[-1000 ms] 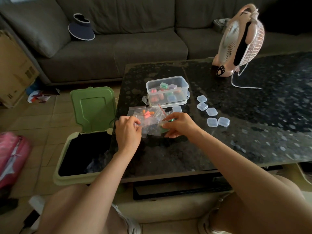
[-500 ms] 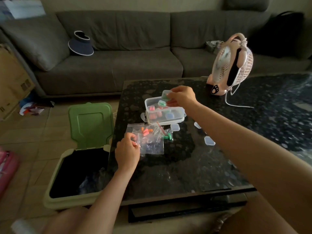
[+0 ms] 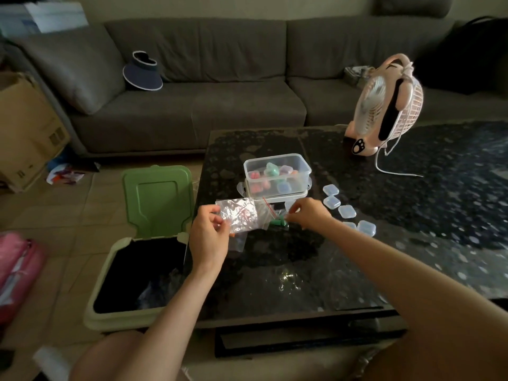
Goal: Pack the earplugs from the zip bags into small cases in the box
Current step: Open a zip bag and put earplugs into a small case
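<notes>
You are holding a clear, crinkly zip bag up off the dark table with your left hand. The bag is shining in the light, and something small and reddish is showing through it, but it is too blurry to say what. Your thumb and fingers are curling round the bag's left edge and pinching it, so the bag is sticking out to the right of that hand, toward the box. Some other bags are lying flat on the table, under it and just beside it. The green earplugs are lying among them, between your two hands. Your right hand is reaching in from the right with its fingers bending down and their tips close together, right next to the green earplugs. I cannot tell if it is holding anything. The box is see-through with no lid on, and it is standing just behind the bags with colourful cases sitting inside it. The empty small cases are lying in a row on the table, just to the right of your right hand. An open bin with a green lid is standing by the table near your left hand.
</notes>
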Tool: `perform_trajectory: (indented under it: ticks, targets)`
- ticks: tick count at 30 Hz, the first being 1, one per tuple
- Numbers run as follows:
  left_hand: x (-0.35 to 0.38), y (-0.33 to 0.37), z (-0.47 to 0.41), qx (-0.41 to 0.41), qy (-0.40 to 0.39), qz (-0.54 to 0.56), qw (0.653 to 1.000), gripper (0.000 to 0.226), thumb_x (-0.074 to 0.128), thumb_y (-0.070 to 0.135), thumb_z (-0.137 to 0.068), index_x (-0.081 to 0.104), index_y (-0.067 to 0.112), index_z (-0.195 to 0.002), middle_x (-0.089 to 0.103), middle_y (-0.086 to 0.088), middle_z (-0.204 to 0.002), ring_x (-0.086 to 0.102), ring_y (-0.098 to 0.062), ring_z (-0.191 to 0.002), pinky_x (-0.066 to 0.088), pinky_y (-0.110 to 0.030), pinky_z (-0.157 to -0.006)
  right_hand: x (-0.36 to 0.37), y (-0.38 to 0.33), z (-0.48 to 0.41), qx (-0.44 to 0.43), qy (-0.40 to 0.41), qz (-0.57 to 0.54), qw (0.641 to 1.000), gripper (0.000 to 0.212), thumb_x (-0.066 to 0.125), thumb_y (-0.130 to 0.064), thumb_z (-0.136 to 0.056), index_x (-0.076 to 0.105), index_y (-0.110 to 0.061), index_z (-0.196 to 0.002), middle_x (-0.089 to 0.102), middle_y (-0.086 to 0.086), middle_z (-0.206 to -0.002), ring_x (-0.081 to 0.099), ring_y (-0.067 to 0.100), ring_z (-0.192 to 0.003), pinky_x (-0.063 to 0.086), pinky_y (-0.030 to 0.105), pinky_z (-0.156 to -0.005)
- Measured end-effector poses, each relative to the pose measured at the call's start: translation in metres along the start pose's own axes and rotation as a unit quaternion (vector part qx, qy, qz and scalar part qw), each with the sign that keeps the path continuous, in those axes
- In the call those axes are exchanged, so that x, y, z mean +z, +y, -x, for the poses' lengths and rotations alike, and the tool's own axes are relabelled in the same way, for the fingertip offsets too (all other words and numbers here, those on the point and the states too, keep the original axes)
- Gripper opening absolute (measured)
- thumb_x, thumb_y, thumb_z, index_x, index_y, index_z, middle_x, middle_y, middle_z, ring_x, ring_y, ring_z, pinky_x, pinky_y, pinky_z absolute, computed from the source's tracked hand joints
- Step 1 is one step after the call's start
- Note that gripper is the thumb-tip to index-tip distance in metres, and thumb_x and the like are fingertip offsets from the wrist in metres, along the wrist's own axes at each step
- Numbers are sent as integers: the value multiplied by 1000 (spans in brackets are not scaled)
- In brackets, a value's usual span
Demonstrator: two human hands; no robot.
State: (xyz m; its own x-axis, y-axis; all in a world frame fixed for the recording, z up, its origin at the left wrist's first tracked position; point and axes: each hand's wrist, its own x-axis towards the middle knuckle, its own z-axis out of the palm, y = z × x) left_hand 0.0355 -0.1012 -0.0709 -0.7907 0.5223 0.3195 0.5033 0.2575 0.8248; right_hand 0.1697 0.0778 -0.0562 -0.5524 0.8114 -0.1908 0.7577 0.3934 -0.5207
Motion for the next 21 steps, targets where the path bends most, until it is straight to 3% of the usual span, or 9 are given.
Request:
perform_trajectory:
  ticks: [3,7,10,15,18,21]
  targets:
    - [-25,11,-9,-10,16,41,999,25,65,6,-84,54,9,-107,57,2,-83,57,-15,-74,51,-29,-67,13,4,3,24,-14,-45,999,30,66,-35,-86,63,-10,-102,67,9,-97,67,24,-80,57,39,-81]
    - [-75,21,-38,-37,53,60,996,25,67,10,-84,54,14,-105,57,3,-84,55,-11,-73,47,-27,-69,21,2,9,14,4,-28,1000,39,70,-38,-82,54,-16,-110,60,3,-100,60,21,-90,51,34,-76]
    - [-108,9,-61,-82,79,48,992,27,70,10,-81,54,18,-101,61,1,-86,57,-14,-74,45,-27,-67,24,3,10,2,26,-15,1000,30,69,-34,-83,58,-19,-105,63,3,-102,59,20,-89,49,32,-72]
    - [-141,-66,-88,-200,105,-49,973,29,74,9,-74,59,15,-98,64,-15,-103,61,-32,-97,49,-43,-89,19,4,15,7,20,2,1000,17,67,-31,-85,59,-19,-93,62,2,-91,56,14,-77,45,26,-64]
    - [-140,-127,-84,-274,91,-76,954,27,73,7,-72,62,10,-97,66,-19,-105,61,-35,-98,50,-45,-89,10,8,19,24,17,-3,1000,18,68,-34,-84,57,-20,-87,59,-1,-80,56,12,-70,45,24,-58]
    - [-128,-173,-71,-317,92,-104,938,13,70,8,-74,62,5,-84,67,-25,-99,63,-39,-94,52,-46,-81,3,15,22,35,24,-8,999,23,69,-39,-82,56,-19,-88,59,-1,-76,61,16,-70,53,31,-64]
